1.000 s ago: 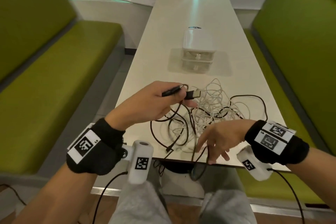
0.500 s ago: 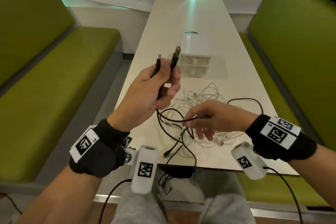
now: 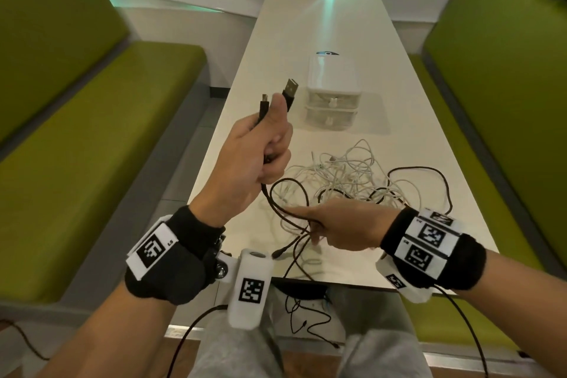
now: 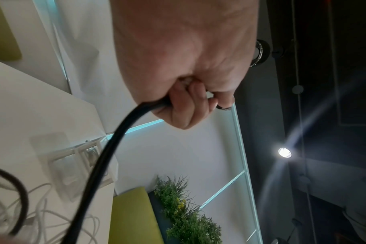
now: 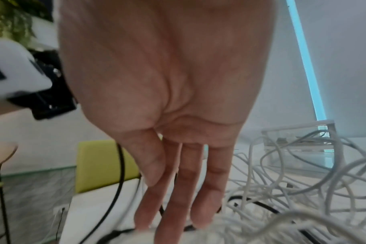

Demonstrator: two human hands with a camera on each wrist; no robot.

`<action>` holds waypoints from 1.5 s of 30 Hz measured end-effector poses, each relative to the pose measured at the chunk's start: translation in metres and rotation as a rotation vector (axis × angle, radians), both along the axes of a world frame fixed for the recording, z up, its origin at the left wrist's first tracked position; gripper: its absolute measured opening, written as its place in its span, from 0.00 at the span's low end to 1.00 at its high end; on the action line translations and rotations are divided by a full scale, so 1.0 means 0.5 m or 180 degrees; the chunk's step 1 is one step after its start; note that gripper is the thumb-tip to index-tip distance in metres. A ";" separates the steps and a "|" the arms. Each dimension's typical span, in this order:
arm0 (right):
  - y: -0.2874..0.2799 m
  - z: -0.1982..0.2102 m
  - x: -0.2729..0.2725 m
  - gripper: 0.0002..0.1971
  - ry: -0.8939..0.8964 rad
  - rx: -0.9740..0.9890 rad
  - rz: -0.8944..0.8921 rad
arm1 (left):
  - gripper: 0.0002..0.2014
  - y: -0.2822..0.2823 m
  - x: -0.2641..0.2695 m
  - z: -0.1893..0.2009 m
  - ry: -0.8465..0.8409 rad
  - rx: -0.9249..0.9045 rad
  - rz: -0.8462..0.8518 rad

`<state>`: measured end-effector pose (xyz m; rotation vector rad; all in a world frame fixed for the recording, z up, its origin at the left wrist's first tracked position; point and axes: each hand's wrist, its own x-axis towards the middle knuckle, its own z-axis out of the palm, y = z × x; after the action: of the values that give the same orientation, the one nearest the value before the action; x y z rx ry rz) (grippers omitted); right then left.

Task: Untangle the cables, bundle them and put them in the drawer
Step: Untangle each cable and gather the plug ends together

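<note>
Head view: left hand [image 3: 254, 156] grips black cable [image 3: 277, 205].

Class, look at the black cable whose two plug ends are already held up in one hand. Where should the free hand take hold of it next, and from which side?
Take the black cable on the free run just below the left hand, before it loops into the white cables. Bring the right hand in from the near, right side, likely pinching that clear, single strand.

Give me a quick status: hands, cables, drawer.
Left hand grips both plugs of the black cable, raised. Right hand open, fingers straight in the cable pile. White cables tangled on table. Drawer unit shut.
</note>
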<state>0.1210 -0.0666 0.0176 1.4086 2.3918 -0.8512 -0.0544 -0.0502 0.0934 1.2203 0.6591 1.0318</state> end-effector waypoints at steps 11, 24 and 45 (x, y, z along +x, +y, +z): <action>0.102 -0.071 0.030 0.22 -0.0327 0.1227 -0.0448 | 0.25 0.015 -0.017 -0.037 0.0374 0.0114 0.0182; 0.090 -0.057 0.012 0.14 0.0501 0.2428 -0.0840 | 0.27 0.019 -0.022 -0.046 0.0590 -0.0143 0.0207; 0.063 0.094 -0.076 0.14 0.2918 0.1139 -0.1218 | 0.17 0.020 -0.021 -0.070 0.1916 -0.0058 -0.0032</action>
<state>0.0831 -0.0351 0.0648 1.9640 3.0860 -1.4745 -0.0648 -0.0403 0.0582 1.5279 1.1188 0.6380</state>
